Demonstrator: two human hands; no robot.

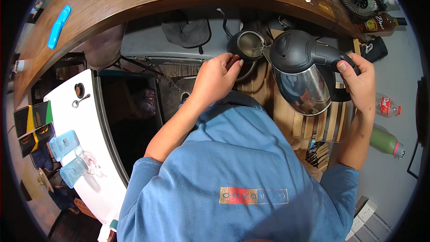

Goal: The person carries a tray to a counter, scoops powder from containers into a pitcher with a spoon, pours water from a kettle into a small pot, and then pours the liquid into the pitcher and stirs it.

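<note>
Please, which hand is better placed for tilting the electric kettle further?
Probably the right hand: it grips the electric kettle by its handle, while the left hand is over at the gooseneck kettle.

So the big kettle [301, 88] is leaning at about 2 o'clock, flashing a shiny silver body, black lid and black handle, and it's poking its spout toward 9 o'clock at the rim of a smaller dark gooseneck pot [235, 44]. That one's gaping open near 1 o'clock (paler inside), its skinny spout curving toward 11.
</note>
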